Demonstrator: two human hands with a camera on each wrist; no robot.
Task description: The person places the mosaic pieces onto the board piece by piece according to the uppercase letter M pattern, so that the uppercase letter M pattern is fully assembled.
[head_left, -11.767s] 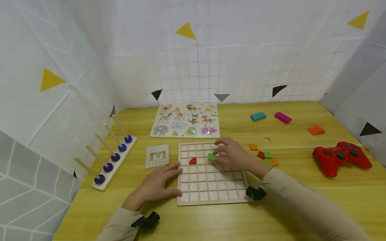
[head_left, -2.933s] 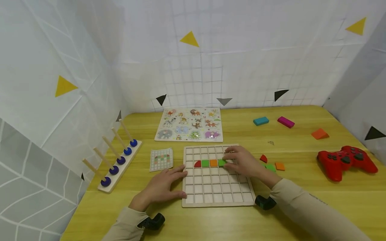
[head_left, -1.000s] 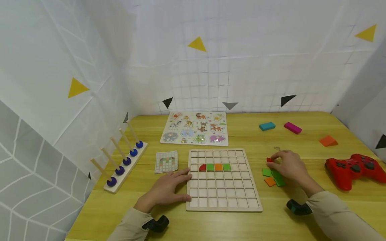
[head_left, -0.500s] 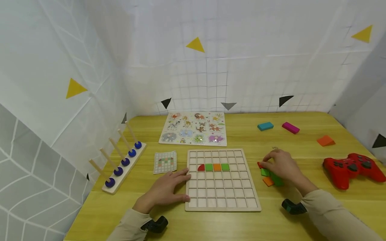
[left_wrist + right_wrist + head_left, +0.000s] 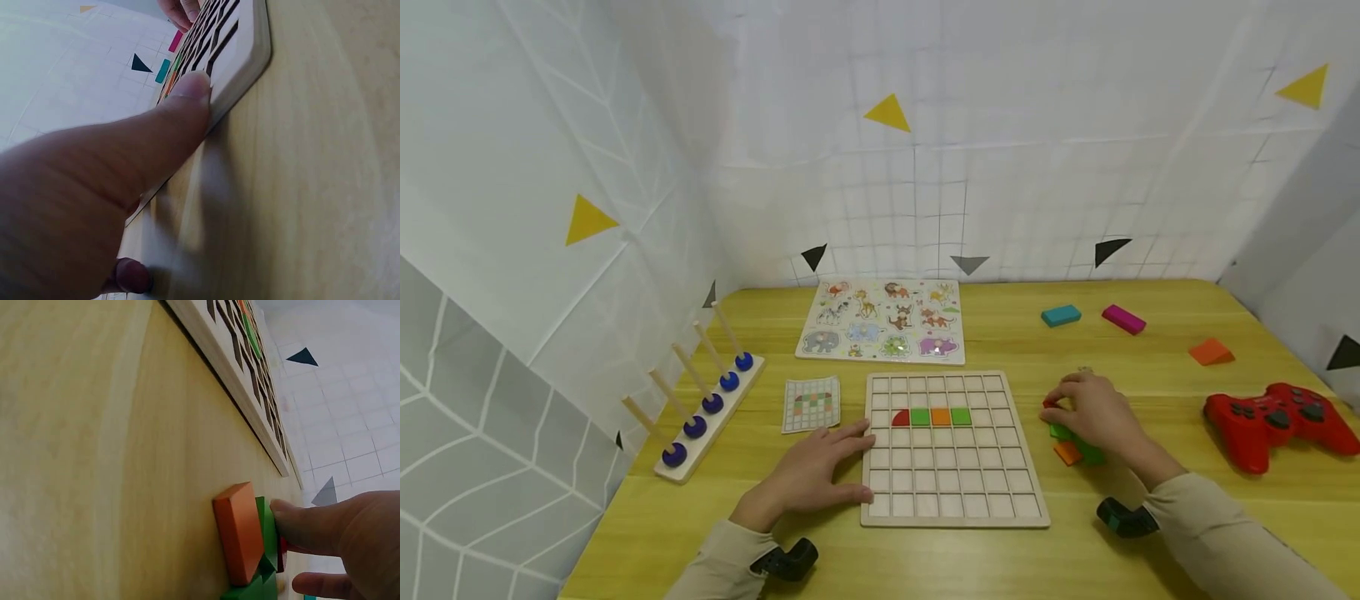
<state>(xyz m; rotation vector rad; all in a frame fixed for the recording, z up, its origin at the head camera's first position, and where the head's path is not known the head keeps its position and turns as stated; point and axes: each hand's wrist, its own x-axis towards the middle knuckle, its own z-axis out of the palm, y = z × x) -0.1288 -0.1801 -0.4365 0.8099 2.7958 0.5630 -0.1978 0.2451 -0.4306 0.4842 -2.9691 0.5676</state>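
My left hand (image 5: 811, 475) lies at the left edge of the wooden grid board (image 5: 955, 518), fingers spread. Its thumb (image 5: 181, 103) presses on the board's rim in the left wrist view. In one row of the grid sit a red quarter-round tile (image 5: 902, 418), a green tile (image 5: 920, 417), an orange tile (image 5: 941, 417) and another green tile (image 5: 961, 416). Right of the board, my right hand (image 5: 1097, 412) pinches a second red quarter-round tile (image 5: 282, 555), partly hidden by the fingers. Close under that hand lie an orange tile (image 5: 239, 531) and several green tiles (image 5: 267, 528).
A pattern card (image 5: 812, 406) lies left of the board, near a peg stand (image 5: 709, 421) with blue rings. Behind is an animal puzzle (image 5: 880, 321). Rightward are a blue block (image 5: 1061, 315), a magenta block (image 5: 1123, 319), an orange wedge (image 5: 1211, 352) and a red game controller (image 5: 1277, 425).
Earlier, orange and green tiles joined the row on the board. My right hand then moved right to the loose tiles and took hold of the red tile, shifting it slightly left. The left hand stays.
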